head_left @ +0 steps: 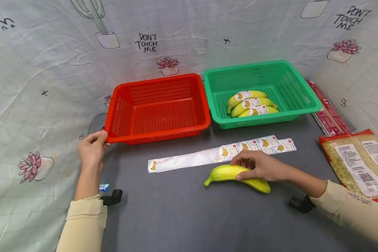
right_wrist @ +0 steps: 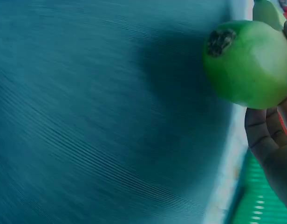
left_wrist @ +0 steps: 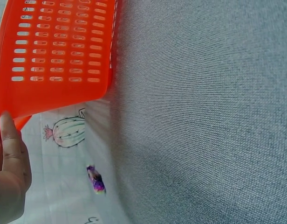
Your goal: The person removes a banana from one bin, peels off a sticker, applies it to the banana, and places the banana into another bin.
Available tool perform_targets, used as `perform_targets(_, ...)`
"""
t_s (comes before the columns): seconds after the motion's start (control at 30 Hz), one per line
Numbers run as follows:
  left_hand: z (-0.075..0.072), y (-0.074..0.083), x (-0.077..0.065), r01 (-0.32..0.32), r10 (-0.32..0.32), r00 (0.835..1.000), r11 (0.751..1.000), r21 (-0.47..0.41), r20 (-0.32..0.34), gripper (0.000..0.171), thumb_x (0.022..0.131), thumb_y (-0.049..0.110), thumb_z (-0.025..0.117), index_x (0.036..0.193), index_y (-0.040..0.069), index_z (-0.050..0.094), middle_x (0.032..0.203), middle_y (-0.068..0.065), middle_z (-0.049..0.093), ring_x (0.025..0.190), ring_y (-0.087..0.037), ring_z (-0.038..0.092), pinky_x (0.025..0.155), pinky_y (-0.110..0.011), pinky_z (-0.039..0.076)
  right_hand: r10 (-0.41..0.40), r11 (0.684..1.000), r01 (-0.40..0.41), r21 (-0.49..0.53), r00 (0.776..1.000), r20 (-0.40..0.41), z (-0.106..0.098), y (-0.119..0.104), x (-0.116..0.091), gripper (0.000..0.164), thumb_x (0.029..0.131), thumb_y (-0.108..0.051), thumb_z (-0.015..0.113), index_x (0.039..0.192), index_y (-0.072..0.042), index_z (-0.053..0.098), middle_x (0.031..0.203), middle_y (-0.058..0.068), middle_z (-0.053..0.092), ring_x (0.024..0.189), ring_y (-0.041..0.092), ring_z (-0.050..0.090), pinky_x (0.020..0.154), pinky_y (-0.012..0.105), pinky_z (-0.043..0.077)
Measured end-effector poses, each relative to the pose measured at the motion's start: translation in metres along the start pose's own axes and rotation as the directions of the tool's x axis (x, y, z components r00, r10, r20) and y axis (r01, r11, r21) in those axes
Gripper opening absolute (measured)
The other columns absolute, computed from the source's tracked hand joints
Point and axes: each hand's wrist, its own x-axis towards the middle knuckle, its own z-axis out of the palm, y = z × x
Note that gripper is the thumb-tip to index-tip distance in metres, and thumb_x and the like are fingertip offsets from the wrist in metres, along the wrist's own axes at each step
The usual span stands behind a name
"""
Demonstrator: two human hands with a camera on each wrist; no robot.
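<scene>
My right hand [head_left: 259, 166] grips a yellow banana [head_left: 223, 173] round its middle, over the grey table just in front of a strip of banana labels [head_left: 204, 156]. In the right wrist view the banana's blunt dark end [right_wrist: 221, 43] faces the camera, tinted green. At the left, my left hand [head_left: 92, 147] pinches the front left corner of a red basket [head_left: 159, 134]; nothing lies inside the basket. The left wrist view has its thumb [left_wrist: 10, 140] on the basket's rim.
Beside the red basket stands a green basket [head_left: 271, 118] with three labelled bananas [head_left: 255, 103]. To the right lie a filled plastic bag [head_left: 359, 164] and red-and-white packets [head_left: 330, 112]. A small blue wrapper [head_left: 104, 187] is by the left forearm. A patterned cloth [head_left: 182, 31] hangs behind.
</scene>
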Motion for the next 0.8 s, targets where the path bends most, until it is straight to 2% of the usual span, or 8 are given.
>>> perform_targets(0.27,-0.001,-0.001,-0.001,0.004,-0.004,1.0,1.0,-0.003,-0.002,0.02,0.095,0.014,0.071,0.113,0.006,0.075,0.103,0.009,0.064,0.06,-0.004,0.062,0.058,-0.014,0.054,0.025,1.0,-0.025,0.003,1.0,0.014,0.016,0.018,0.0,0.031,0.088,-0.031,0.081,0.116,-0.019,0.071,0.096,-0.005,0.066,0.081,0.008,0.058,0.072,0.023,0.05)
perform_targets(0.4,0.0,-0.003,-0.001,-0.046,0.047,0.999,0.995,0.089,-0.007,0.032,0.097,0.018,0.069,0.125,0.002,0.071,0.101,0.009,0.064,0.062,-0.004,0.061,0.059,-0.013,0.054,0.031,1.0,-0.031,0.001,0.999,0.011,0.017,0.017,0.001,0.031,0.089,-0.03,0.08,0.117,-0.019,0.07,0.097,-0.005,0.067,0.082,0.007,0.057,0.072,0.023,0.05)
perform_targets(0.5,0.002,-0.004,-0.003,-0.126,0.129,0.992,0.958,0.257,0.008,0.038,0.1,0.023,0.064,0.132,0.003,0.067,0.1,0.009,0.063,0.07,-0.001,0.06,0.063,-0.011,0.053,0.026,1.0,-0.026,-0.001,1.0,0.007,0.017,0.018,0.0,0.031,0.09,-0.028,0.079,0.118,-0.017,0.07,0.095,-0.004,0.065,0.081,0.007,0.056,0.072,0.022,0.048)
perform_targets(0.57,0.004,-0.004,-0.007,-0.228,0.239,0.971,0.896,0.381,0.017,0.038,0.102,0.025,0.059,0.133,0.005,0.067,0.104,0.006,0.063,0.076,0.003,0.056,0.066,-0.009,0.049,0.017,1.0,-0.017,-0.001,1.0,0.005,0.017,0.017,-0.001,0.03,0.091,-0.027,0.078,0.118,-0.016,0.07,0.093,-0.003,0.064,0.08,0.007,0.055,0.071,0.022,0.048)
perform_targets(0.63,0.009,-0.004,-0.016,-0.351,0.381,0.924,0.824,0.446,0.024,0.037,0.103,0.025,0.055,0.131,0.006,0.068,0.109,0.001,0.063,0.081,0.005,0.052,0.07,-0.008,0.045,0.012,1.0,-0.012,-0.003,1.0,0.008,0.017,0.017,-0.001,0.03,0.092,-0.027,0.077,0.118,-0.016,0.07,0.093,-0.003,0.063,0.08,0.008,0.054,0.07,0.023,0.047)
perform_targets(0.67,0.013,-0.003,-0.021,-0.425,0.464,0.886,0.785,0.451,0.027,0.035,0.102,0.023,0.055,0.128,0.005,0.07,0.111,-0.004,0.065,0.084,0.005,0.05,0.071,-0.009,0.043,0.01,1.0,-0.01,-0.003,1.0,0.008,0.017,0.017,-0.001,0.03,0.092,-0.027,0.077,0.118,-0.016,0.07,0.093,-0.002,0.063,0.081,0.008,0.054,0.07,0.023,0.047)
perform_targets(0.7,0.018,-0.003,-0.029,-0.504,0.554,0.832,0.733,0.456,0.029,0.032,0.101,0.02,0.055,0.123,0.004,0.072,0.112,-0.009,0.066,0.086,0.003,0.049,0.074,-0.011,0.04,0.009,1.0,-0.009,-0.006,1.0,0.007,0.017,0.017,-0.001,0.03,0.092,-0.027,0.077,0.118,-0.016,0.07,0.093,-0.002,0.063,0.081,0.008,0.054,0.071,0.023,0.047)
perform_targets(0.8,0.039,0.0,-0.055,-0.73,0.772,0.631,0.56,0.391,0.073,0.025,0.098,0.011,0.057,0.11,0.0,0.075,0.11,-0.019,0.068,0.09,-0.014,0.055,0.083,-0.019,0.035,0.011,1.0,-0.011,-0.009,1.0,0.008,0.017,0.016,-0.001,0.03,0.092,-0.027,0.077,0.119,-0.016,0.07,0.094,-0.002,0.063,0.082,0.008,0.055,0.071,0.022,0.047)
